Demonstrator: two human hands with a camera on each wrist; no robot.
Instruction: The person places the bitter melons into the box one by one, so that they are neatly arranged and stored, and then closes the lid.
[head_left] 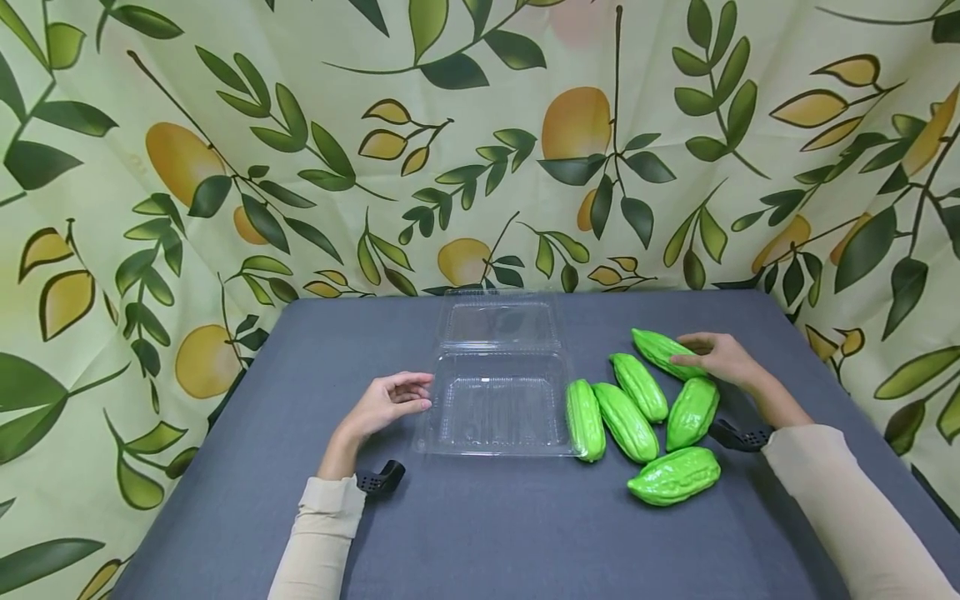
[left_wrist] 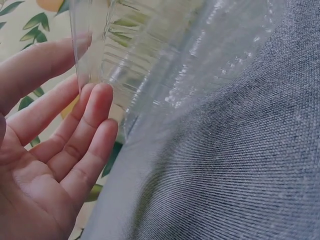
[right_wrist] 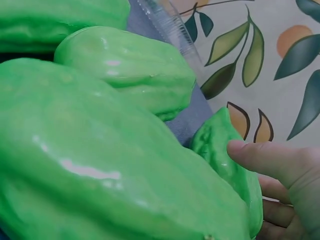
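My right hand (head_left: 722, 358) grips a green bitter melon (head_left: 660, 353) at the back of a group of bitter melons. In the right wrist view the thumb (right_wrist: 265, 156) lies on the near side of this bitter melon (right_wrist: 225, 155), the fingers on its far side. At the left edge of an open clear plastic clamshell box (head_left: 498, 450), my left hand (head_left: 384, 406) has its fingers loosely bent. The left wrist view shows those fingertips (left_wrist: 100, 97) right at the box's thin plastic rim (left_wrist: 77, 50). The box's base shows no bitter melon inside.
Several more bitter melons lie right of the box: one (head_left: 585, 421) against its right edge, another (head_left: 673, 477) nearest the front. The box's hinged lid (head_left: 498, 321) lies folded back toward the leaf-patterned curtain (head_left: 480, 167). Grey cloth (head_left: 480, 525) covers the table.
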